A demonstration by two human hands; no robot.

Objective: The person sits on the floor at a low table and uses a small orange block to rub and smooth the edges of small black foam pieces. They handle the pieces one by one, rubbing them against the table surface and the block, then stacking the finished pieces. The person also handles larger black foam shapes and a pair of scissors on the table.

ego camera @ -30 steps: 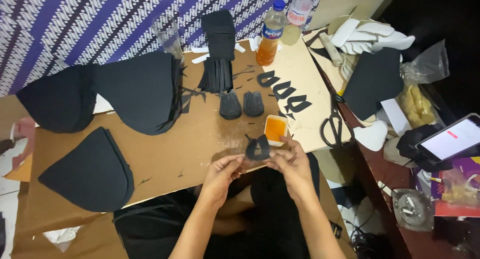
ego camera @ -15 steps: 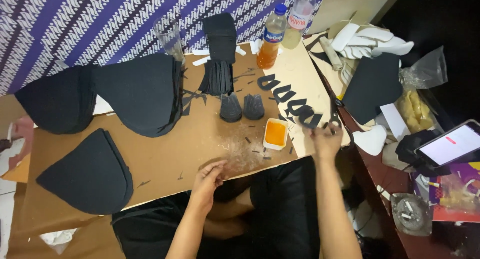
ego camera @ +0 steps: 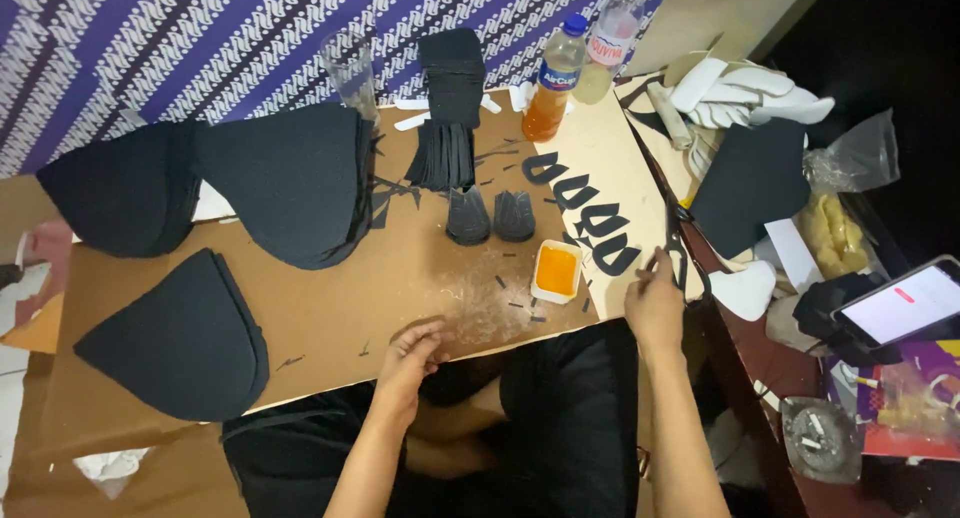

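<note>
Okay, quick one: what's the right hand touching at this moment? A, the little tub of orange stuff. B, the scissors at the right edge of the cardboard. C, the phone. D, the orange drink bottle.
B: the right hand rests its fingers on the scissors at the board's right edge, while the small orange tub sits apart to its left and the orange bottle and phone lie well away.

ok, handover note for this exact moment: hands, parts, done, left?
Left hand: empty, fingers curled at the cardboard board's near edge.
Right hand: at the right edge by the scissors; I cannot tell whether it has a grip on them.
Parts: orange glue tub open mid-board; five cut black pieces in a row beyond it.
Done: those pieces laid out.
Left: stacked black pieces at the back are untouched.
</note>
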